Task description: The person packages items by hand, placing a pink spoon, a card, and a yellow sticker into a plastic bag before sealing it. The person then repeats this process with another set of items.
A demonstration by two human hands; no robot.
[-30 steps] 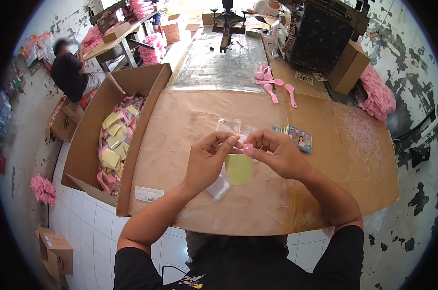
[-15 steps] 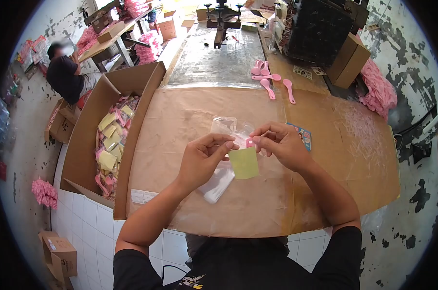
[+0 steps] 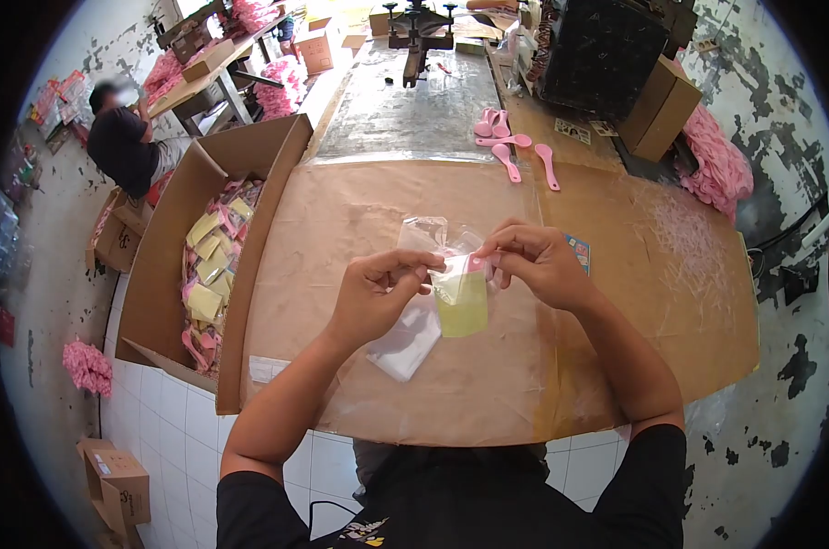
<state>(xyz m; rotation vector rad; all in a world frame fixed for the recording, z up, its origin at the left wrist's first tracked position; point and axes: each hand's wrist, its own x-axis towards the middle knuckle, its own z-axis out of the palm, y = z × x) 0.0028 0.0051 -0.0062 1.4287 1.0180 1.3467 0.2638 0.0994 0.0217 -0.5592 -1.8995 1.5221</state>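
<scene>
A clear plastic bag (image 3: 455,284) with a yellow-green card (image 3: 464,316) in it hangs between my two hands over the table. Something pink shows at its top edge, mostly hidden by my fingers. My left hand (image 3: 378,291) pinches the bag's upper left corner, and my right hand (image 3: 533,265) is closed on the upper right. Below and to the left lies a stack of clear plastic bags (image 3: 405,346). More clear plastic film (image 3: 422,233) rests just beyond the hands. A blue printed card (image 3: 579,252) is partly covered by my right hand.
At left, a large open cardboard box (image 3: 162,284) holds many packets with yellow cards (image 3: 211,265). Pink spoons (image 3: 547,166) lie at the table's far right part. Plastic scraps (image 3: 675,229) are scattered at right. A metal clamp-like fixture (image 3: 420,41) stands at the back. Another person (image 3: 119,137) sits far left.
Clear film now covers the upper part of the yellow-green card, where it was bare-looking before. The pink piece by my right fingers shows less. The stack of bags has shifted slightly left.
</scene>
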